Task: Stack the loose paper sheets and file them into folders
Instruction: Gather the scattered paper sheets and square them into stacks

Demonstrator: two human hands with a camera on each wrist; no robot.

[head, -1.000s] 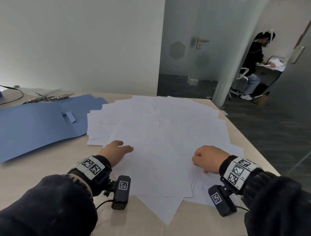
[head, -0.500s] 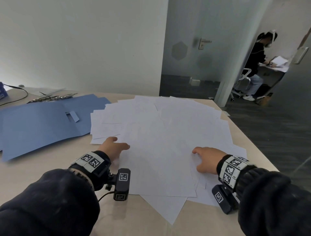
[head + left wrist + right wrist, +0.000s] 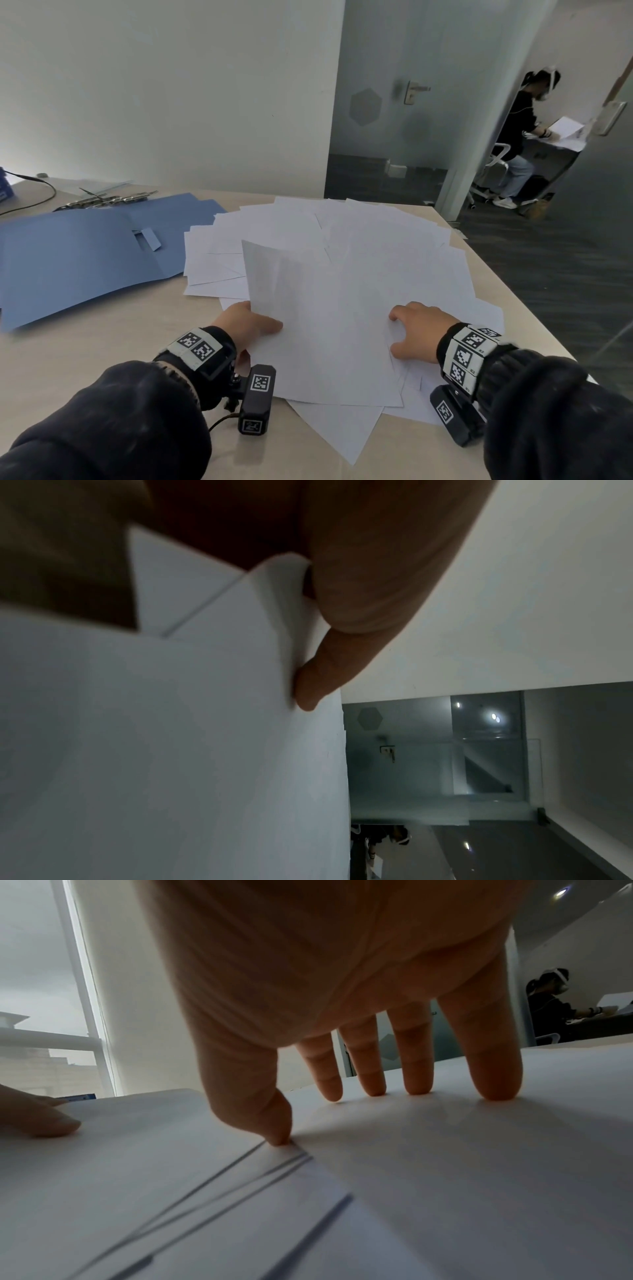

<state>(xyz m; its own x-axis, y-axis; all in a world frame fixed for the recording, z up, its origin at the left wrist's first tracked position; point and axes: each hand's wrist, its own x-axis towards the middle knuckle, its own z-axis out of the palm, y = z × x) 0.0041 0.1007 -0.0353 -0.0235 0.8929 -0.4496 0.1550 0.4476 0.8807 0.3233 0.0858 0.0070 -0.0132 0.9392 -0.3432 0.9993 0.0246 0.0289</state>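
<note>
Several loose white sheets [image 3: 359, 253] lie fanned over the table's middle and right. My left hand [image 3: 251, 323] pinches the left edge of the top sheet [image 3: 318, 308], thumb on top, and that edge is raised off the pile. In the left wrist view the thumb [image 3: 342, 647] presses on the curled sheet edge [image 3: 287, 610]. My right hand [image 3: 416, 329] rests on the sheets with straight, spread fingers [image 3: 416, 1069], fingertips pressing down on the paper [image 3: 445, 1150]. An open blue folder [image 3: 78, 253] lies flat at the left.
Metal binder clips [image 3: 106, 198] and a black cable [image 3: 30, 198] lie behind the folder. The table's right edge [image 3: 534, 308] drops to dark floor. A person [image 3: 520, 137] sits at a desk beyond the glass door [image 3: 394, 102].
My left hand took hold of the top sheet's left edge and lifted it. My right hand uncurled from a loose fist and now presses flat on the pile.
</note>
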